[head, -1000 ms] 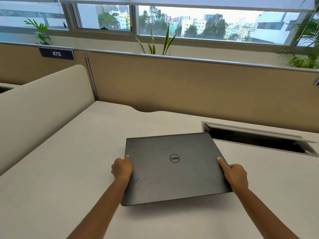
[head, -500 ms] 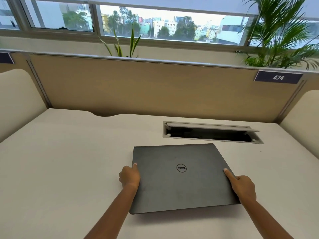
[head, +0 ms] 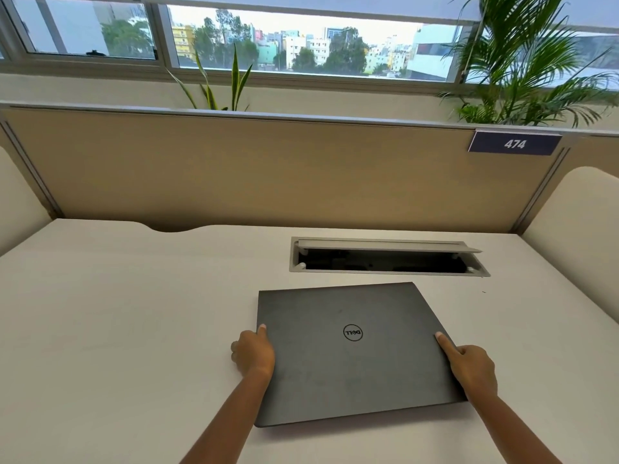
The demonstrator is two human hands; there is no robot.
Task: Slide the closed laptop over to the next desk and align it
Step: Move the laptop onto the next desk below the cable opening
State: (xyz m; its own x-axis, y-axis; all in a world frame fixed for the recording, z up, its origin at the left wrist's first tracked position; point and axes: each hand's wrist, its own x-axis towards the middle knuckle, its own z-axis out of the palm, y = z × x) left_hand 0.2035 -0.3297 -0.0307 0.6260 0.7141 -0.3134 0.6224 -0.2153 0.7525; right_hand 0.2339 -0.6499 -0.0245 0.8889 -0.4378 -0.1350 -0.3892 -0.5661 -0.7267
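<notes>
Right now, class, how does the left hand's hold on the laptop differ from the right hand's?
The left hand is curled at the laptop's left edge, thumb on the lid; the right hand lays a straight finger along the right edge. The left sits slightly farther from the person. Both rest at the edges of the closed lid.

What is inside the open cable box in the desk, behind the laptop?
Inside the cable box, under its raised lid, only dark, unclear shapes show. The lid covers the rear part. The closed laptop lies apart from it, in front.
</notes>
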